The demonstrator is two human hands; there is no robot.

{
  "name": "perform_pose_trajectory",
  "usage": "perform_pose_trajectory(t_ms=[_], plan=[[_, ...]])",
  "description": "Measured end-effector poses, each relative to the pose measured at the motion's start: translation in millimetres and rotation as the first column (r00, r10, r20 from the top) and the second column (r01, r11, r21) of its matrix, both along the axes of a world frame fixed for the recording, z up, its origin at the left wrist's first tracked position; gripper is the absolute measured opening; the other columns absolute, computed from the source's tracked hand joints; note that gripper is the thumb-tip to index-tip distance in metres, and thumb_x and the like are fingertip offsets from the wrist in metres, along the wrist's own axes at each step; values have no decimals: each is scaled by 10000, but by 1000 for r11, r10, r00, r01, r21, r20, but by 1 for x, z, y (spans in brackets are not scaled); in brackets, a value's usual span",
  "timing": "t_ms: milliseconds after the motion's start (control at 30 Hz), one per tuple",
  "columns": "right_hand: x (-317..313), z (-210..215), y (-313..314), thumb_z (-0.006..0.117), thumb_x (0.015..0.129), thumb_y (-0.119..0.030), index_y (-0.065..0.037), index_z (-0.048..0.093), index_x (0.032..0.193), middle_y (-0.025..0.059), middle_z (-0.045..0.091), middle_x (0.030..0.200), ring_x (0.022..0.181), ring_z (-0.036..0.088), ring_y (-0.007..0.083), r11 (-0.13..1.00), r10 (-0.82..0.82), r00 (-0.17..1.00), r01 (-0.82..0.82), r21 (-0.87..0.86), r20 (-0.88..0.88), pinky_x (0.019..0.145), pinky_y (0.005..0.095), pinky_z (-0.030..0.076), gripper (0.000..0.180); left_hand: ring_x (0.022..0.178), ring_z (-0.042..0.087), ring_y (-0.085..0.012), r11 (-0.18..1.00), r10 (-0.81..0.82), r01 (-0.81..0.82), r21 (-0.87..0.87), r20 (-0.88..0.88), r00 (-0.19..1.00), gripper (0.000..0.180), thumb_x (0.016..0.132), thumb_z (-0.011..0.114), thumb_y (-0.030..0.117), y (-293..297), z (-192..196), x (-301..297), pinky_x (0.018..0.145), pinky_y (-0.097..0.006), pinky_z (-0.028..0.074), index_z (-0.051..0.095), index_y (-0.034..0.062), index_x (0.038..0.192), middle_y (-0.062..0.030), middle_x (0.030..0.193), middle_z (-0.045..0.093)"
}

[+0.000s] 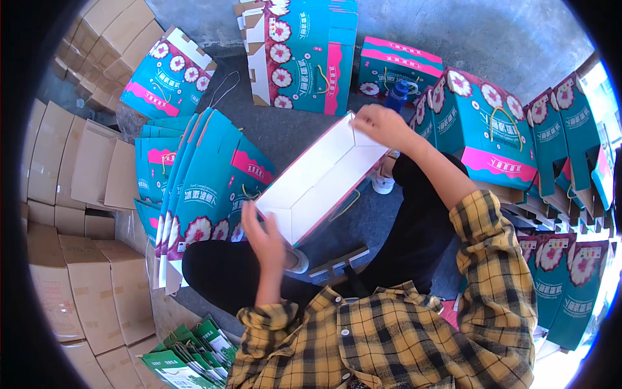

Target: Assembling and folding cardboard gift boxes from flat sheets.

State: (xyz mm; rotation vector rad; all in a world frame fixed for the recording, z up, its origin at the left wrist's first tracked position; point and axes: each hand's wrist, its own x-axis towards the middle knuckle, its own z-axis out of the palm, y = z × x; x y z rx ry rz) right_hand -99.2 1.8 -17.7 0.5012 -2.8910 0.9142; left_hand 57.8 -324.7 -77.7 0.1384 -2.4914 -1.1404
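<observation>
In front of me an open gift carton (pixel 324 178) is tilted on the diagonal, its white inside and folded bottom flaps facing up. Teal and pink printing shows only in slivers along its outer edges, and a yellow cord handle hangs at its near side. My right hand (pixel 387 128) is closed over the far right end, fingers wrapped on the rim. At the near left end my left hand (pixel 264 241), a little blurred, grips the end wall, with the thumb along the rim. Left of the carton stands a bundle of flattened teal cartons (pixel 210 175).
Formed teal cartons (pixel 489 123) crowd the right side, with a blue bottle (pixel 396 95) beside them. A flat carton stack (pixel 308 55) leans at the back wall. Brown boxes (pixel 91 279) are piled left; green bags (pixel 194 353) lie lower left. My legs flank the carton.
</observation>
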Motion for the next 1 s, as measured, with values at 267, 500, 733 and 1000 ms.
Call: perform_pose_trajectory(t_ms=[267,500,733,1000], plan=[[-43,-69,3,181,905,-689,44,660,1001,228,641,1075,939,642,321,914,-214,662,394,-91,718,792,435,479,881,1188,517,-317,158,-374,-568,808,581,723,726,916,310,666,-28,-59,-35,955,-450,445,459,101,1347,-142,1333,508],[-38,-62,30,290,911,-675,-5,670,979,145,660,861,726,619,243,926,-236,572,377,4,786,634,411,491,773,1168,530,-307,48,-552,-495,867,436,711,523,933,399,441,-29,-50,-22,973,-469,425,536,59,1263,-129,1263,571],[-16,34,65,446,973,-442,-10,649,1098,88,668,1048,934,619,148,636,107,823,374,-675,557,866,298,470,493,1259,440,-255,131,-615,-172,976,216,758,634,886,575,156,-6,-17,-24,1017,-381,375,298,111,1455,-91,1385,448],[2,40,109,365,974,-505,-64,569,1216,92,638,1084,999,581,181,541,-115,882,441,-716,457,928,352,423,543,1314,384,-254,322,-529,325,889,-115,841,677,936,556,213,-5,-9,-40,1084,-384,290,193,55,1485,-143,1432,383]])
